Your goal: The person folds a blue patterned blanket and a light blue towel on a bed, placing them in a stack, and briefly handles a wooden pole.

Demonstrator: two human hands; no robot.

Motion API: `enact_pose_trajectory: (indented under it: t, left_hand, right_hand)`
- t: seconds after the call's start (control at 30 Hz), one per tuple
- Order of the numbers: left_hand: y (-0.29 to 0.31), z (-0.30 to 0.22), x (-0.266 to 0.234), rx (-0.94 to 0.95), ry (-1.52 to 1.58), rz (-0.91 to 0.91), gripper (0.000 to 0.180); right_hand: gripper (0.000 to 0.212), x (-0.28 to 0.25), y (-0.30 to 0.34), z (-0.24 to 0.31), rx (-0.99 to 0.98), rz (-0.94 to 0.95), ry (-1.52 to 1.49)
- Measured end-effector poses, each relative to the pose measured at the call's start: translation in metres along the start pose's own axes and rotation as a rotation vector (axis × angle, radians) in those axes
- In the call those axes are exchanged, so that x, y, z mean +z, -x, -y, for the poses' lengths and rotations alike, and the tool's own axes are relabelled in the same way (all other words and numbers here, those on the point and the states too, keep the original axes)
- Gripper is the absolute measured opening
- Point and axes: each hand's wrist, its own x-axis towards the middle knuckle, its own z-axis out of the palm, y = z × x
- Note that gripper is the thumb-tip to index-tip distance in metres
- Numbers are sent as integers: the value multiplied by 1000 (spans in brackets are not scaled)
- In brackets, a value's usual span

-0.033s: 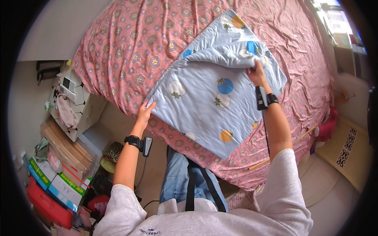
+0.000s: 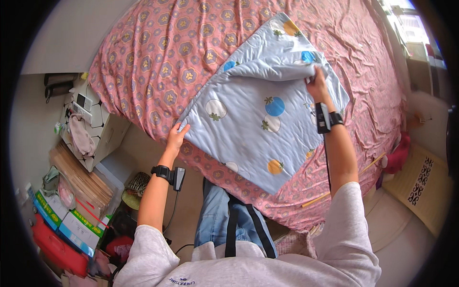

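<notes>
A light blue quilt (image 2: 239,115) printed with blue, white and orange round fruits lies slantwise on a bed with a pink flowered sheet (image 2: 167,62). At the quilt's left corner my left hand (image 2: 177,135) is closed on the edge, thumb on top. My right hand (image 2: 316,87) grips the raised layer near the quilt's right side, its fingers partly hidden by the cloth. From that grip a thick fold (image 2: 277,72) runs leftward across the upper part. The quilt's far corner (image 2: 285,24) and near corner (image 2: 272,189) lie flat.
A small bedside cabinet (image 2: 103,138) stands left of the bed with a pink cloth (image 2: 81,135) on top. Flattened cardboard (image 2: 81,177), boxes (image 2: 79,232) and a red case (image 2: 60,248) crowd the lower left. A thin stick (image 2: 315,200) lies along the bed's near right edge.
My right hand has shifted slightly up and to the right, drawing the fold with it. My left hand stays at the left corner.
</notes>
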Motion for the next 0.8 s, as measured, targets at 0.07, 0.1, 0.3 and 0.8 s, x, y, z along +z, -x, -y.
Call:
enact_pose_trajectory:
  t: [0.07, 0.1, 0.3, 0.8]
  left_hand:
    - [-2, -5, 1, 10, -96, -44, 34]
    - [-4, -7, 2, 20, -125, -62, 32]
    - [-18, -5, 0, 116, -438, -168, 24]
    - [-55, -38, 27, 403, -974, 81, 60]
  right_hand:
    - [24, 41, -20, 41, -158, 51, 100]
    - [26, 63, -26, 53, -193, 148, 105]
    - [37, 100, -22, 33, -321, 350, 263]
    - [56, -232, 261, -174, 421, -453, 613]
